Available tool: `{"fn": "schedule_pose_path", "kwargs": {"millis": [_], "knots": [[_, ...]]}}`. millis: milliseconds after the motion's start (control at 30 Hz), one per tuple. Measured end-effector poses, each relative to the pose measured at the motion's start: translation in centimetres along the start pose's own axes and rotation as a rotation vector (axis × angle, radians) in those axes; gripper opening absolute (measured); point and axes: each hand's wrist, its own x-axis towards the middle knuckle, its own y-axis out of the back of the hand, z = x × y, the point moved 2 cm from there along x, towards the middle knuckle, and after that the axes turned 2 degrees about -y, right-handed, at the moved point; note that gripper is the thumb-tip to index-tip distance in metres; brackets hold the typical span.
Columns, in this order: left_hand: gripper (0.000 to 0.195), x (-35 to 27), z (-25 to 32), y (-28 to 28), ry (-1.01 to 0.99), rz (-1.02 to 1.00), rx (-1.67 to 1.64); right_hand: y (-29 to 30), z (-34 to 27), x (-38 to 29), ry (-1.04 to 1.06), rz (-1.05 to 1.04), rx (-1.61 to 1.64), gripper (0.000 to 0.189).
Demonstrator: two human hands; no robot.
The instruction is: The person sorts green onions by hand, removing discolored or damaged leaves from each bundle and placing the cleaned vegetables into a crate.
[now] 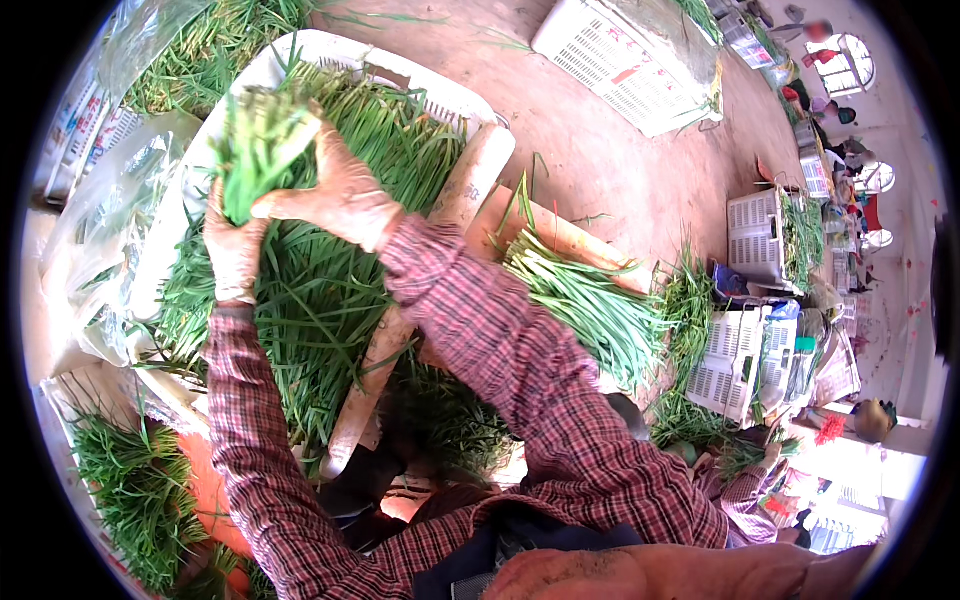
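Observation:
My left hand (234,244) and my right hand (330,184) hold a bundle of green leafy stalks (259,142), like garlic chives, between them over a large white plastic crate (176,217). The bundle's pale cut ends point up and are slightly blurred. Inside the crate lies a thick heap of similar long green leaves (322,300). A wooden board (472,176) lies across the crate's near right side, partly hidden by my right sleeve. Right of that sleeve, a loose pile of stalks (585,300) with pale ends rests by another wooden board (570,236).
A white slatted crate (630,67) stands on the floor at the top. Clear plastic sheeting (112,232) drapes at the left. More greens (135,495) fill the lower left. White crates (757,240) line the right, where other people are at work.

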Motion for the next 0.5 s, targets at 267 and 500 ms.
{"fn": "schedule_pose_path", "kwargs": {"millis": [267, 500], "knots": [[0.087, -4.8, 0.4, -2.4, -0.426, -0.189, 0.736, -2.5, 2.9, -0.7, -0.107, 0.287, 0.993, 0.101], [0.065, -3.3, 7.2, -1.2, -0.154, -0.616, 0.511, 0.8, 7.6, -1.6, -0.12, 0.254, 1.099, 0.047]]}}
